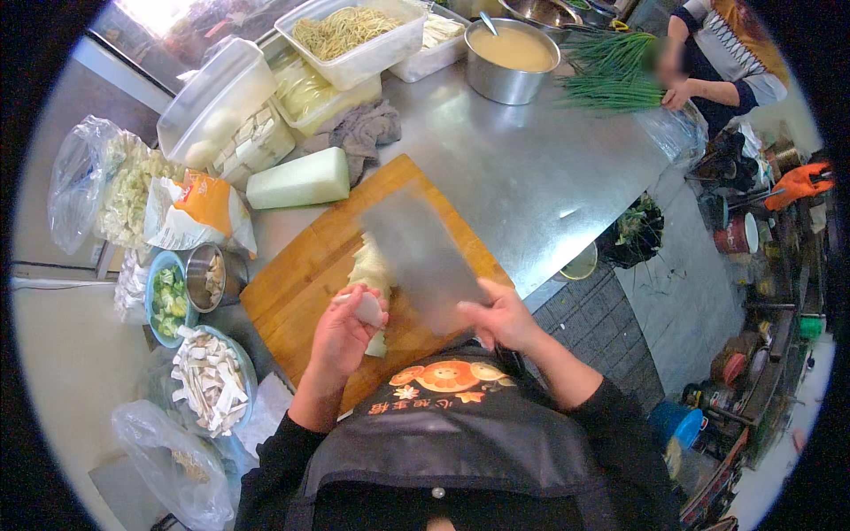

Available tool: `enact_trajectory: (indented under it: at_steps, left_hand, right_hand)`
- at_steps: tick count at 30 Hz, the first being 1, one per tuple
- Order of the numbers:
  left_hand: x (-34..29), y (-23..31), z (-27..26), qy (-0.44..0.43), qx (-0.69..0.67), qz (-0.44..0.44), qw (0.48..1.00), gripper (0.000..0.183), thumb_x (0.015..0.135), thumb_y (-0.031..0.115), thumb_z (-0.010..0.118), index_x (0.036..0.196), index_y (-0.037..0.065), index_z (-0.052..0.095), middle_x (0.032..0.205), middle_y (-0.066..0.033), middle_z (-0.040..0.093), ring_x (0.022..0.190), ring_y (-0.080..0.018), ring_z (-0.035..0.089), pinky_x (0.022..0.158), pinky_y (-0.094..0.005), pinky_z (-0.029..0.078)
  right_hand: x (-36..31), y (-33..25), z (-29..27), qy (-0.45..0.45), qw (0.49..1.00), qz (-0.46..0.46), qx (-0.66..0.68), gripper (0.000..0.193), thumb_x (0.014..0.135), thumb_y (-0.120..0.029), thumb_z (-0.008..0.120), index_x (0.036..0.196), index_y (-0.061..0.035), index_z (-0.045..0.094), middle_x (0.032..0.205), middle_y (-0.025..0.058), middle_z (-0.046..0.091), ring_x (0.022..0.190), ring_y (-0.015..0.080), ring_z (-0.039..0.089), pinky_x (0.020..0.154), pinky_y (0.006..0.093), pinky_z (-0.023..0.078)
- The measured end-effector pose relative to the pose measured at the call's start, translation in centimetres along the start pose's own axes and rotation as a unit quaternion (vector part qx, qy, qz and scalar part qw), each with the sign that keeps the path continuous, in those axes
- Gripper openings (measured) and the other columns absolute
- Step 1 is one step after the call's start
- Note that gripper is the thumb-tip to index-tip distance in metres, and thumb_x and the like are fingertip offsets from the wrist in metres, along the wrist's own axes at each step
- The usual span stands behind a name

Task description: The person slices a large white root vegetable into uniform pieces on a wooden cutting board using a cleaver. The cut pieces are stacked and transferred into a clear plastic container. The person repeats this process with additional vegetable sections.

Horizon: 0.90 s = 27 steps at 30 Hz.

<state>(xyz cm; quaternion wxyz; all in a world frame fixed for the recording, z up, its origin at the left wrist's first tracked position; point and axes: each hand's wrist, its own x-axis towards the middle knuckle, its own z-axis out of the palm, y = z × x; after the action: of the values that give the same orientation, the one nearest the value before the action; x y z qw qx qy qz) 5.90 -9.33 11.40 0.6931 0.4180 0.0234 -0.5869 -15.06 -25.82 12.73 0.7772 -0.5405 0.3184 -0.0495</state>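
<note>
My right hand (503,319) is closed round the handle end of a broad cleaver (418,257), its blade blurred by motion above the wooden cutting board (297,292). Pale slices of a peeled vegetable (375,276) lie in a row on the board, partly hidden under the blade. Beside their near end, my left hand (345,332) grips a small whitish piece (366,308) in its curled fingers; its kind is unclear. Beyond the board's far left edge rests a large pale green peeled block (299,180), perhaps melon or gourd.
Plastic tubs, one with noodles (347,34), crowd the far left. A steel pot (513,62) of tan liquid stands far back. Bowls of white strips (211,376) and green pieces (170,301) sit left. Far right, another person's hands (677,93) hold green stalks (611,75).
</note>
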Motion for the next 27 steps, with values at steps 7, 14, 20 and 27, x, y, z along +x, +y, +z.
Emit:
enact_trajectory:
  at_steps: [7, 14, 20, 27]
  left_hand:
    - [0.3, 1.0, 2.0, -0.008, -0.061, 0.014, 0.998, 0.041, 0.094, 0.022, 0.044, 0.127, -0.003, 0.041, 0.123, -0.0178, 0.049, 0.114, -0.03, 0.049, 0.101, -0.042, 0.04]
    - [1.4, 0.5, 1.8, 0.054, 0.022, 0.019, 0.998, 0.037, 0.091, 0.012, 0.049, 0.125, 0.0, 0.044, 0.119, -0.0134, 0.052, 0.108, -0.0248, 0.053, 0.095, -0.041, 0.043]
    - [0.9, 0.4, 1.5, 0.06, 0.05, 0.026, 0.997, 0.031, 0.088, 0.008, 0.053, 0.119, 0.005, 0.048, 0.112, -0.009, 0.056, 0.103, -0.0216, 0.055, 0.086, -0.0374, 0.047]
    - [1.6, -0.7, 2.8, 0.061, 0.116, 0.03, 0.991, 0.025, 0.086, 0.003, 0.052, 0.11, 0.003, 0.048, 0.105, -0.0121, 0.056, 0.097, -0.024, 0.057, 0.086, -0.0391, 0.047]
  right_hand:
    - [2.3, 3.5, -5.7, 0.17, 0.985, 0.023, 0.037, 0.021, 0.089, -0.011, 0.054, 0.105, 0.0005, 0.046, 0.073, 0.0071, 0.057, 0.037, 0.0078, 0.041, 0.032, 0.0251, 0.039]
    - [6.3, 4.8, -4.7, 0.144, 0.989, 0.007, 0.026, 0.027, 0.088, -0.011, 0.054, 0.111, 0.0007, 0.045, 0.071, 0.0067, 0.056, 0.038, 0.0108, 0.045, 0.033, 0.0271, 0.04]
    - [9.5, 2.6, -1.9, 0.088, 0.992, 0.015, -0.091, 0.036, 0.087, -0.016, 0.054, 0.116, 0.0014, 0.043, 0.075, 0.0081, 0.059, 0.05, 0.0127, 0.054, 0.049, 0.0292, 0.047]
    - [10.9, 7.8, -1.1, 0.231, 0.941, -0.114, -0.221, 0.065, 0.081, -0.013, 0.052, 0.137, 0.0059, 0.024, 0.136, 0.0288, 0.034, 0.129, 0.0369, 0.033, 0.106, 0.0381, 0.029]
